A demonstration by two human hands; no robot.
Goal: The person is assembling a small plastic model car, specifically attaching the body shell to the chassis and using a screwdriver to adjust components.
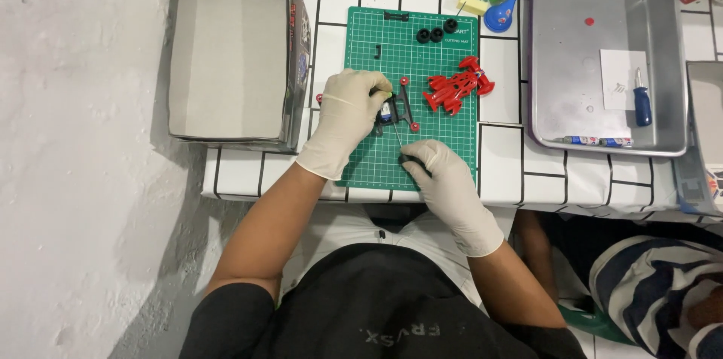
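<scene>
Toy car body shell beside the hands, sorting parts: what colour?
Red toy car body shell, clearest in the head view.

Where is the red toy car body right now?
In the head view, the red car body lies on the right part of the green cutting mat, just right of the black chassis under the left hand, below three small black tyres.

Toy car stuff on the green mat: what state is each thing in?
Black toy car frame: body off, held by gloved left hand.
Red car body: detached, lying on mat.
Screwdriver: tip at frame, gripped by right hand.
Black tyres: loose.
Cardboard box: open.
Metal tray: holds blue-handled screwdriver.
</scene>
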